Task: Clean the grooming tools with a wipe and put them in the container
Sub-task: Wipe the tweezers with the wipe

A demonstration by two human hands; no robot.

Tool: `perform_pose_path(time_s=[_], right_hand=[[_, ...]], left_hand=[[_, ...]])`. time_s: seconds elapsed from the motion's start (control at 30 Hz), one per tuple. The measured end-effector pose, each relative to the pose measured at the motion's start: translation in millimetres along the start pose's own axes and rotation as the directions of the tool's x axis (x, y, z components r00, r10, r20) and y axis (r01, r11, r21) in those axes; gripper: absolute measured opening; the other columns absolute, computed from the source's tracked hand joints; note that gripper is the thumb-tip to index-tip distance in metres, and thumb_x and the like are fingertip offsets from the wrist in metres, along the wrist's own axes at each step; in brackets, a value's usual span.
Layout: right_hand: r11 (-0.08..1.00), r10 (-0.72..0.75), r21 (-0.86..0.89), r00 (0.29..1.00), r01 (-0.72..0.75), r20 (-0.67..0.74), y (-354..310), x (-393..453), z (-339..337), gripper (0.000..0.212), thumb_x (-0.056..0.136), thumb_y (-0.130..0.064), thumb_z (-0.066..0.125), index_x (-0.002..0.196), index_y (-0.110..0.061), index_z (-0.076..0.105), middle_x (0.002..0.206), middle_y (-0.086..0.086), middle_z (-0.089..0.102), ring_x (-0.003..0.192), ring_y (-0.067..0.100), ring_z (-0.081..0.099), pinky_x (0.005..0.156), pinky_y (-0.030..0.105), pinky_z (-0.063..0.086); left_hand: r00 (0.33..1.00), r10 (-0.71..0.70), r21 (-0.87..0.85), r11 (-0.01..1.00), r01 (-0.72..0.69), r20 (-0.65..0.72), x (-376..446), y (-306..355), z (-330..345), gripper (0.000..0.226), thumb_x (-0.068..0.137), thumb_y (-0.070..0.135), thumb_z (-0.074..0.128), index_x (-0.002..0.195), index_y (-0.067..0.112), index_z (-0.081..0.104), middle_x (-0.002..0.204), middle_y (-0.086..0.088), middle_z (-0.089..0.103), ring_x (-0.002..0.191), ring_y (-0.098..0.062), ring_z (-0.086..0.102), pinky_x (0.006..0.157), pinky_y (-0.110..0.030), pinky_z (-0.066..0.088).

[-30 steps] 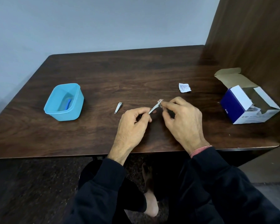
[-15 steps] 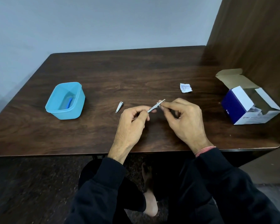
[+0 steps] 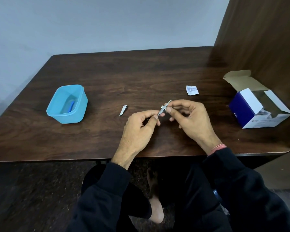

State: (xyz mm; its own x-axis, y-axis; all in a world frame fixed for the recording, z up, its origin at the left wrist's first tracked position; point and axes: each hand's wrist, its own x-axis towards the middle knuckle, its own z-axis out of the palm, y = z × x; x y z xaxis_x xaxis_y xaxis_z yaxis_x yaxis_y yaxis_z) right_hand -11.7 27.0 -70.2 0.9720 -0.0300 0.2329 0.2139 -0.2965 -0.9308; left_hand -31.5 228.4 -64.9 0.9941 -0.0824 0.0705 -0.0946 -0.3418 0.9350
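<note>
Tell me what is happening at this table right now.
A person sits at a dark wooden table. The left hand pinches one end of a thin metal tool, and the right hand pinches a small wipe against it. A nail clipper lies on the table beside them. A blue container to the left holds a blue item. A torn sachet and an open box lie to the right.

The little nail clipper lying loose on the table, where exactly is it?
In the head view the nail clipper lies on the table left of centre, between the blue container and the left hand, touching neither.
</note>
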Motion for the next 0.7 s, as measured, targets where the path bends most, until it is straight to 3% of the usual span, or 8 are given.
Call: perform_pose_path(time_s=[0.13,0.27,0.33,0.4,0.5,0.57,0.63,0.7], right_hand=[[0.991,0.064,0.115,0.997,-0.067,0.032,-3.0,0.1,-5.6,0.008,0.099,-0.015,0.085,0.106,-0.013,0.082,0.096,0.004,0.085,0.071,0.019,0.074,0.051,0.023,0.049],[0.979,0.059,0.189,0.996,-0.072,0.072,-7.1,-2.0,-9.1,0.01,0.098,-0.008,0.084,0.105,-0.008,0.077,0.091,0.004,0.084,0.067,0.011,0.067,0.056,0.015,0.048],[0.98,0.049,0.192,0.996,-0.061,0.07,-8.3,-3.1,-7.9,0.015,0.098,-0.006,0.083,0.109,-0.005,0.073,0.091,0.006,0.084,0.066,0.011,0.066,0.057,0.012,0.048],[0.981,0.059,0.18,0.997,-0.067,0.052,-9.2,-3.3,-5.9,0.026,0.097,-0.006,0.084,0.116,-0.004,0.065,0.091,0.007,0.084,0.065,0.013,0.067,0.058,0.013,0.048],[0.981,0.044,0.186,0.997,-0.056,0.069,-10.1,-3.1,-7.4,0.036,0.099,-0.006,0.082,0.126,-0.013,0.061,0.088,0.004,0.082,0.067,0.016,0.066,0.062,0.016,0.049],[0.985,0.0,0.172,0.991,-0.023,0.134,-9.2,-3.5,-10.3,0.04,0.101,-0.004,0.077,0.133,-0.025,0.066,0.086,0.004,0.081,0.071,0.023,0.063,0.072,0.025,0.051],[0.988,-0.024,0.154,0.979,-0.007,0.201,-9.1,-2.7,-13.6,0.041,0.101,0.001,0.07,0.131,-0.027,0.073,0.087,0.007,0.081,0.081,0.033,0.067,0.083,0.034,0.055],[0.985,-0.031,0.17,0.968,-0.012,0.248,-10.1,-2.1,-17.5,0.034,0.101,0.009,0.063,0.12,-0.015,0.078,0.084,0.007,0.079,0.08,0.019,0.069,0.078,0.019,0.05]], left_hand=[[0.999,0.003,0.028,1.0,-0.004,0.04,-0.3,0.1,-1.9,0.028,0.102,0.046,0.056,0.102,0.041,0.083,0.083,-0.01,0.076,0.054,-0.019,0.049,0.063,-0.033,0.041],[0.995,0.045,0.056,0.997,-0.05,0.092,0.1,0.3,-2.5,0.032,0.101,0.054,0.055,0.093,0.036,0.081,0.104,-0.013,0.083,0.058,-0.04,0.056,0.063,-0.047,0.052],[0.995,0.052,0.064,0.996,-0.058,0.09,0.6,0.0,-1.4,0.032,0.1,0.055,0.055,0.09,0.037,0.079,0.103,-0.013,0.083,0.058,-0.033,0.06,0.065,-0.043,0.053],[0.996,0.05,0.1,0.993,-0.057,0.072,1.5,-2.2,-0.4,0.031,0.101,0.054,0.054,0.089,0.04,0.078,0.102,-0.007,0.084,0.079,-0.032,0.077,0.082,-0.046,0.061],[0.995,0.055,0.134,0.989,-0.066,0.087,2.0,-3.9,-0.2,0.03,0.1,0.053,0.053,0.088,0.041,0.078,0.107,-0.001,0.085,0.104,-0.036,0.08,0.101,-0.054,0.059],[0.993,0.047,0.125,0.99,-0.061,0.109,2.0,-3.8,-0.8,0.03,0.1,0.051,0.053,0.09,0.042,0.08,0.102,0.0,0.084,0.094,-0.031,0.079,0.095,-0.052,0.059],[0.99,0.033,0.091,0.995,-0.045,0.136,-0.2,-1.7,-1.7,0.032,0.099,0.051,0.054,0.098,0.038,0.083,0.084,0.004,0.077,0.064,-0.017,0.063,0.077,-0.042,0.05],[0.988,0.024,0.059,0.998,-0.033,0.153,-1.7,0.5,-3.0,0.036,0.097,0.053,0.055,0.103,0.034,0.085,0.077,0.006,0.071,0.056,-0.008,0.048,0.072,-0.039,0.038]])
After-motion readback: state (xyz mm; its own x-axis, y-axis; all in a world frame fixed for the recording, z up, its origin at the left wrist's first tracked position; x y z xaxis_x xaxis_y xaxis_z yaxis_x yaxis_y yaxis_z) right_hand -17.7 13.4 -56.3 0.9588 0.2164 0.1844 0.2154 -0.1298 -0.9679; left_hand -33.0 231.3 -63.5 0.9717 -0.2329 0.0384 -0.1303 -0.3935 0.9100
